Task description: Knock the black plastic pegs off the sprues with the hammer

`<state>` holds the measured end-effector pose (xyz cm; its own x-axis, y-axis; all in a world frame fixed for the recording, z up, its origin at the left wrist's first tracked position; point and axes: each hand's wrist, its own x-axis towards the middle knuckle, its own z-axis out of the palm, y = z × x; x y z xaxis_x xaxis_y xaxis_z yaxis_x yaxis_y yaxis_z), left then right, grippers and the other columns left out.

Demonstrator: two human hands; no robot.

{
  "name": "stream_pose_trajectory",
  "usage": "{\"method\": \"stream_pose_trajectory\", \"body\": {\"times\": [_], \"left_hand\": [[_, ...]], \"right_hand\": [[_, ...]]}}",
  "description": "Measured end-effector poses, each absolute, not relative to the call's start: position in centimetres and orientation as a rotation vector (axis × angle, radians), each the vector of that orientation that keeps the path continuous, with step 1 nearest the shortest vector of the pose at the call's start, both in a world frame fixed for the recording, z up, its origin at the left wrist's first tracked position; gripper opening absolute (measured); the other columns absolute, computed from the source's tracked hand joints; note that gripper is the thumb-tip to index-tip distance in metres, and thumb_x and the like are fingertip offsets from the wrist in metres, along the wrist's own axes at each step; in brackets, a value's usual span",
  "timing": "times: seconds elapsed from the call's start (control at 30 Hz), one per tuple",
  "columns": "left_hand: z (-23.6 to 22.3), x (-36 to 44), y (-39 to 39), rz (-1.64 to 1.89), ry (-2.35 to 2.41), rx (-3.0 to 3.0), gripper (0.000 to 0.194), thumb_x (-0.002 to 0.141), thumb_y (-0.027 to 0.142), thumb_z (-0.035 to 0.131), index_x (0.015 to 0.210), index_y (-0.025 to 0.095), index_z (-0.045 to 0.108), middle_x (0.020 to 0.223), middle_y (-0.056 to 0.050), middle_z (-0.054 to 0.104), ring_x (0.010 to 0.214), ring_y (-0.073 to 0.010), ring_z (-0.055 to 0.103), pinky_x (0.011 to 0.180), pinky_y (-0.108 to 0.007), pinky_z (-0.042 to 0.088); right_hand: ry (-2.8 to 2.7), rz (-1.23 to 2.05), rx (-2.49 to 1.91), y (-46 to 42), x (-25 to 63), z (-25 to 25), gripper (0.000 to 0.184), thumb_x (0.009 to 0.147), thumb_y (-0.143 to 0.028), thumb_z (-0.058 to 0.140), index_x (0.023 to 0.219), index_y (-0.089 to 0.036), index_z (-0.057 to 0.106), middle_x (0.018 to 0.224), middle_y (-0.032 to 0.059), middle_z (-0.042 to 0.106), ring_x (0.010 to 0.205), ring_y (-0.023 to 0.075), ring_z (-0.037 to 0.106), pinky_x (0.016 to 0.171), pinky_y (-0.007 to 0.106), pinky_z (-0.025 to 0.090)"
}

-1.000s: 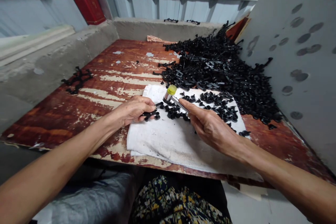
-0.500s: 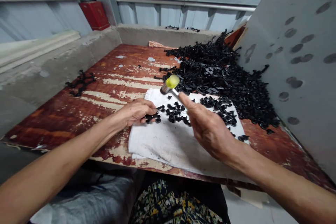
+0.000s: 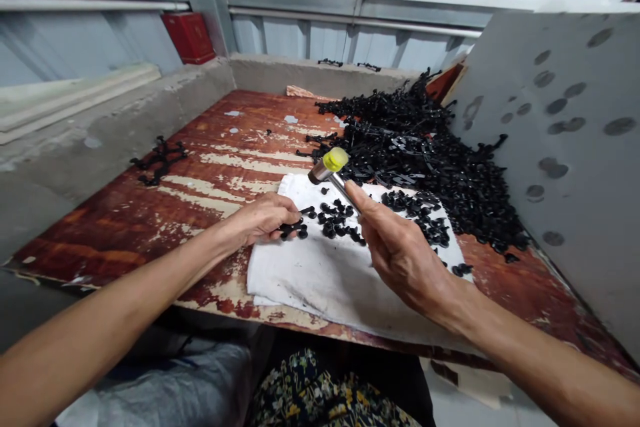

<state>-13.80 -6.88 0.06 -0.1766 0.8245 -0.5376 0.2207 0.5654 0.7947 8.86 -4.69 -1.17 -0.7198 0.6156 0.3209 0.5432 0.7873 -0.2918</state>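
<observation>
My left hand (image 3: 267, 217) pinches a black plastic part (image 3: 294, 229) with knobbed ends, at the left edge of a folded white cloth (image 3: 300, 270); my fingers hide some of it. My right hand (image 3: 397, 240) is wrapped round the metal handle of a small mallet (image 3: 329, 165), forefinger stretched along the shaft. Its head has a yellow face on one end and a dark one on the other, and is held up above the cloth, apart from the black part. Loose small black knobs (image 3: 340, 219) lie on the cloth between my hands.
A big heap of black plastic parts (image 3: 415, 147) covers the table's back right, against a spotted grey panel (image 3: 560, 120). More small black pieces (image 3: 420, 210) lie on the cloth's right side. Linked black parts (image 3: 159, 160) rest at the left. A red box (image 3: 189, 38) stands on the ledge.
The mallet head has risen away from the black part in my left hand. My left hand keeps its hold on that part. The view has tilted upward, showing more of the window.
</observation>
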Motion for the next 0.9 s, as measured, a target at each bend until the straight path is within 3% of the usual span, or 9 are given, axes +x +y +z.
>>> {"method": "stream_pose_trajectory", "body": {"times": [0.13,0.23,0.37,0.47,0.53,0.63,0.73,0.83,0.9], "left_hand": [[-0.1,-13.7,-6.9,0.654,1.749,0.873,0.015,0.077,0.008,0.060,0.063,0.013,0.058,0.047,-0.002,0.061,0.027,-0.0029,0.035,0.031,-0.013,0.018],[-0.2,-13.7,-6.9,0.675,1.710,0.873,0.014,0.077,0.009,0.060,0.063,0.013,0.059,0.047,-0.002,0.061,0.027,-0.0032,0.036,0.031,-0.013,0.019],[-0.4,-13.7,-6.9,0.658,1.745,0.880,0.015,0.077,0.010,0.061,0.062,0.014,0.059,0.048,-0.002,0.062,0.028,-0.0037,0.037,0.032,-0.013,0.021],[-0.5,-13.8,-6.9,0.656,1.750,0.884,0.012,0.074,0.012,0.064,0.063,0.014,0.059,0.050,-0.003,0.063,0.029,-0.0041,0.039,0.032,-0.014,0.020],[-0.3,-14.0,-6.9,0.668,1.736,0.904,0.013,0.072,0.015,0.066,0.062,0.014,0.059,0.051,-0.003,0.063,0.029,-0.0040,0.038,0.032,-0.014,0.018],[0.3,-14.0,-7.2,0.682,1.704,0.957,0.015,0.068,0.021,0.071,0.060,0.014,0.062,0.051,-0.003,0.063,0.031,-0.0038,0.037,0.033,-0.015,0.020],[1.0,-13.4,-8.0,0.649,1.494,1.187,0.017,0.068,0.028,0.072,0.061,0.014,0.065,0.052,-0.002,0.061,0.035,-0.0047,0.041,0.036,-0.016,0.026],[1.4,-12.5,-9.1,0.554,1.272,1.394,0.020,0.067,0.033,0.072,0.061,0.015,0.066,0.049,0.003,0.053,0.039,-0.0067,0.043,0.039,-0.018,0.032],[1.4,-12.2,-9.7,0.555,1.268,1.417,0.022,0.067,0.036,0.072,0.065,0.016,0.066,0.051,0.004,0.050,0.041,-0.0074,0.043,0.039,-0.019,0.034]], "right_hand": [[-2.724,0.200,-0.880,-4.7,9.0,-1.5,0.065,0.085,-0.006,0.032,0.149,-0.011,0.040,0.078,0.0088,0.065,0.056,0.0166,0.053,0.056,0.030,0.049],[-2.634,0.205,-0.874,-4.6,9.0,-1.6,0.065,0.087,-0.009,0.033,0.152,-0.014,0.034,0.088,0.0106,0.066,0.064,0.0172,0.056,0.060,0.030,0.049],[-2.742,0.223,-0.945,-4.6,8.8,-1.6,0.068,0.083,-0.006,0.033,0.151,-0.013,0.037,0.082,0.0090,0.065,0.055,0.0156,0.051,0.054,0.028,0.046],[-2.669,0.233,-0.946,-4.6,8.8,-1.7,0.067,0.085,-0.009,0.032,0.151,-0.013,0.036,0.089,0.0108,0.066,0.059,0.0157,0.051,0.056,0.028,0.044],[-2.672,0.305,-0.931,-4.5,8.7,-1.4,0.064,0.083,-0.009,0.033,0.146,-0.013,0.042,0.079,0.0071,0.063,0.054,0.0142,0.047,0.052,0.026,0.039],[-2.581,0.557,-0.944,-4.0,8.4,-0.3,0.049,0.087,-0.017,0.037,0.133,-0.011,0.052,0.059,-0.0016,0.050,0.048,0.0121,0.039,0.048,0.025,0.032],[-2.339,0.902,-0.962,-3.8,7.6,0.6,0.032,0.089,-0.034,0.048,0.112,-0.013,0.058,0.061,-0.0039,0.047,0.050,0.0106,0.040,0.047,0.023,0.032],[-2.177,1.351,-1.063,-4.3,7.2,0.5,0.023,0.084,-0.042,0.058,0.081,-0.019,0.054,0.053,-0.0075,0.042,0.041,0.0079,0.036,0.039,0.021,0.029],[-2.002,1.592,-1.158,-5.0,7.3,0.0,0.026,0.082,-0.044,0.060,0.075,-0.022,0.049,0.049,-0.0095,0.040,0.035,0.0067,0.032,0.033,0.019,0.026]]}}
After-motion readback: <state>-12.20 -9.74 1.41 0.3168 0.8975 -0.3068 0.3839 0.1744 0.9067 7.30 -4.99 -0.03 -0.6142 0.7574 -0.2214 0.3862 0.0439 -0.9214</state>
